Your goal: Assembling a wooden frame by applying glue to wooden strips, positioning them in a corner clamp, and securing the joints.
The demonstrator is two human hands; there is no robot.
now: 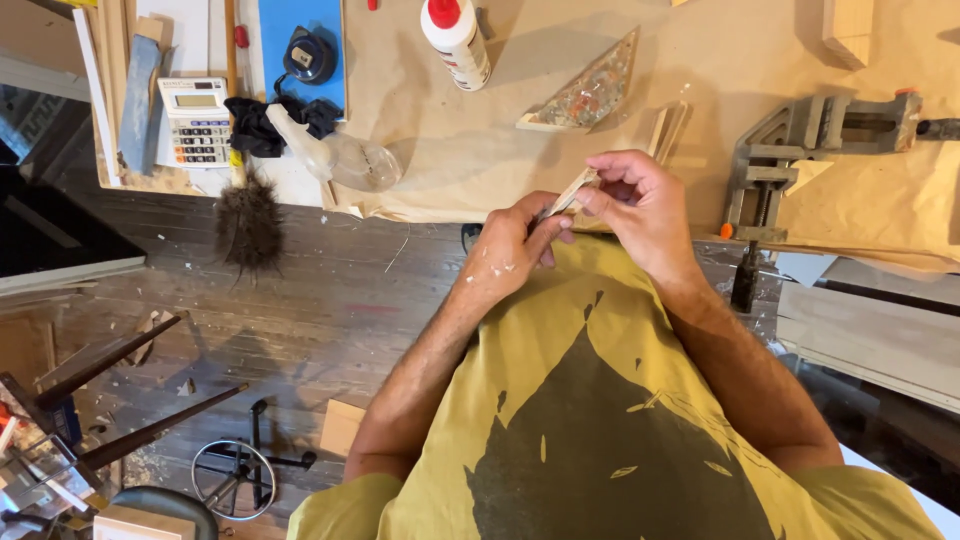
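Both of my hands meet over the front edge of a paper-covered workbench [560, 170]. My left hand [505, 255] and my right hand [640, 205] pinch a small thin piece of wood [572, 190] between their fingertips. The wood piece is pale and narrow, tilted up to the right. White specks dot the back of my left hand. A triangular wooden piece with a speckled face [590, 95] lies on the bench just beyond my hands.
A white glue bottle with a red cap [455, 40] stands at the back. A clear spray bottle [335, 150], a calculator [197, 120] and a brush [248, 225] lie left. A metal corner clamp [790, 160] sits right. Stool legs and wood scraps are on the floor.
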